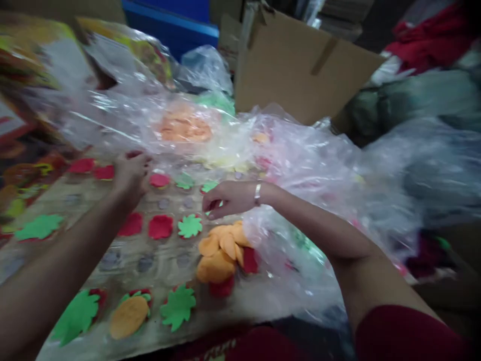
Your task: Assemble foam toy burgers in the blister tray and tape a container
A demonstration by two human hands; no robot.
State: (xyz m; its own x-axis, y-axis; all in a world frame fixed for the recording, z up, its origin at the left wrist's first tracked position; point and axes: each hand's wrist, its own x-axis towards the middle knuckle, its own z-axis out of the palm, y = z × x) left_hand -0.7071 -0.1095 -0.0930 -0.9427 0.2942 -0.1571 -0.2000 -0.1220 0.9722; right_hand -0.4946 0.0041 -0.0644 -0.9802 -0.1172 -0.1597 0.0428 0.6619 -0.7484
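My left hand (131, 176) reaches over a brown board (158, 273), its fingers curled next to a red felt piece (160, 180) in the upper row; what they hold, if anything, is blurred. My right hand (229, 199), with a silver bracelet at the wrist, has its fingers pinched together just above a green felt leaf (190, 226) and a loose pile of orange felt pieces (220, 250). Rows of red and green felt shapes lie on the board, with grey glue spots between them.
Crumpled clear plastic bags (300, 165) holding more felt pieces lie behind and to the right of the board. An open cardboard box (300, 65) stands at the back. Red cloth (432, 40) and grey bundles are at the far right. Printed packets (33, 55) pile up at the left.
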